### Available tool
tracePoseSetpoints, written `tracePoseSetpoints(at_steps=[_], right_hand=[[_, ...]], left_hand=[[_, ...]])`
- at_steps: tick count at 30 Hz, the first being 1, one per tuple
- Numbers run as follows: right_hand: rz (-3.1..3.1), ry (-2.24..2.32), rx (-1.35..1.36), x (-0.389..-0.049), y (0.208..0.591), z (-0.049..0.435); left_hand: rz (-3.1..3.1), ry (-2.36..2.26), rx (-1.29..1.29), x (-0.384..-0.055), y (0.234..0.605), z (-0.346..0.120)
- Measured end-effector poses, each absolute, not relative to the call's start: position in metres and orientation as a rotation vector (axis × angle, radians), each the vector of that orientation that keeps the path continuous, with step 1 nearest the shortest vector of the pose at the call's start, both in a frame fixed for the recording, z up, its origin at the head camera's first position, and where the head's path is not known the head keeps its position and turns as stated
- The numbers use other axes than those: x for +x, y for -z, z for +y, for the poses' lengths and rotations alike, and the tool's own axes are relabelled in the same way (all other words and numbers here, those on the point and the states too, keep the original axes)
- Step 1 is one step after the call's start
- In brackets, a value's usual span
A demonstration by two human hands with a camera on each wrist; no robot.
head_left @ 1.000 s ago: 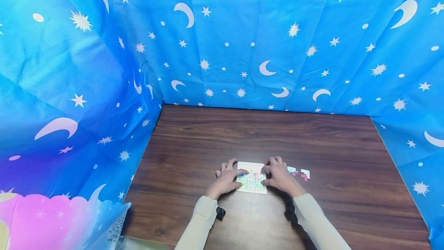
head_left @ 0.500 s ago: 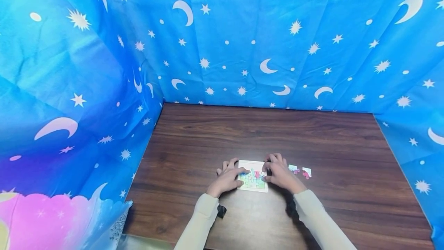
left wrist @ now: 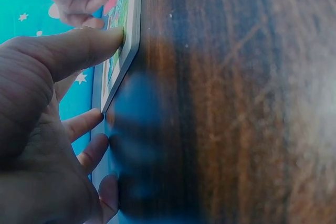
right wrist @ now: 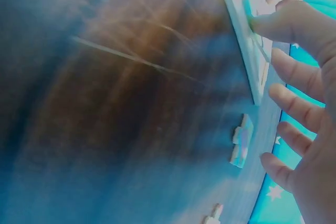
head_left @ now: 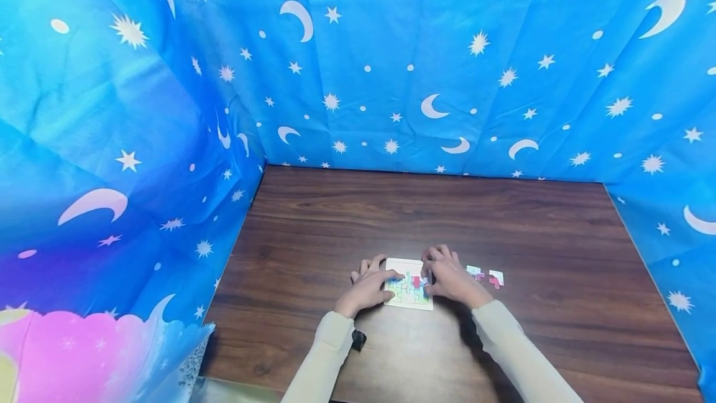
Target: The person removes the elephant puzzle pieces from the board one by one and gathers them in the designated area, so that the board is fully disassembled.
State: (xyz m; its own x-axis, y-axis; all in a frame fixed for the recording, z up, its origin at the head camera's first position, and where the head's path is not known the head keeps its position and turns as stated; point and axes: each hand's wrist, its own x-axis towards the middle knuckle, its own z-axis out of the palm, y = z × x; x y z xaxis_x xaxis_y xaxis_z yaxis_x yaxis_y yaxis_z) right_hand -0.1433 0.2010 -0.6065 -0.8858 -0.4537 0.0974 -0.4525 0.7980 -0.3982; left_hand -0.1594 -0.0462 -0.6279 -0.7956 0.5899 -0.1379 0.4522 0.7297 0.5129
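In the head view a square jigsaw tray [head_left: 409,306] with a pale rim lies flat on the table, with several green, blue and pink pieces set in it. My left hand [head_left: 362,290] rests at its left side; the thumb [left wrist: 92,48] and index finger press on the puzzle while the other fingers touch the table. Over the right part of the tray, my right hand [head_left: 452,277] pinches a puzzle piece [right wrist: 261,49], tilted between thumb and index finger. The hand hides much of that piece.
Two loose puzzle pieces lie right of the tray: a nearer one [head_left: 475,272] and a pink-and-white one [head_left: 496,278]. Dark wood table [head_left: 347,216] stretches around. A blue curtain [head_left: 380,48] with moons and stars hangs at the back and sides.
My right hand has shifted slightly left over the tray, with the pinched puzzle piece showing more. The left hand stays in place on the tray. The head view has shifted a little.
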Motion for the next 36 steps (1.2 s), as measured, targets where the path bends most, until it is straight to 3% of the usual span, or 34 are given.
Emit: tracePoseSetpoints(at_steps=[36], right_hand=[[2.966, 0.863, -0.72, -0.138, 0.611, 0.208]], left_hand=[[2.624, -0.636, 0.811, -0.158, 0.621, -0.048]])
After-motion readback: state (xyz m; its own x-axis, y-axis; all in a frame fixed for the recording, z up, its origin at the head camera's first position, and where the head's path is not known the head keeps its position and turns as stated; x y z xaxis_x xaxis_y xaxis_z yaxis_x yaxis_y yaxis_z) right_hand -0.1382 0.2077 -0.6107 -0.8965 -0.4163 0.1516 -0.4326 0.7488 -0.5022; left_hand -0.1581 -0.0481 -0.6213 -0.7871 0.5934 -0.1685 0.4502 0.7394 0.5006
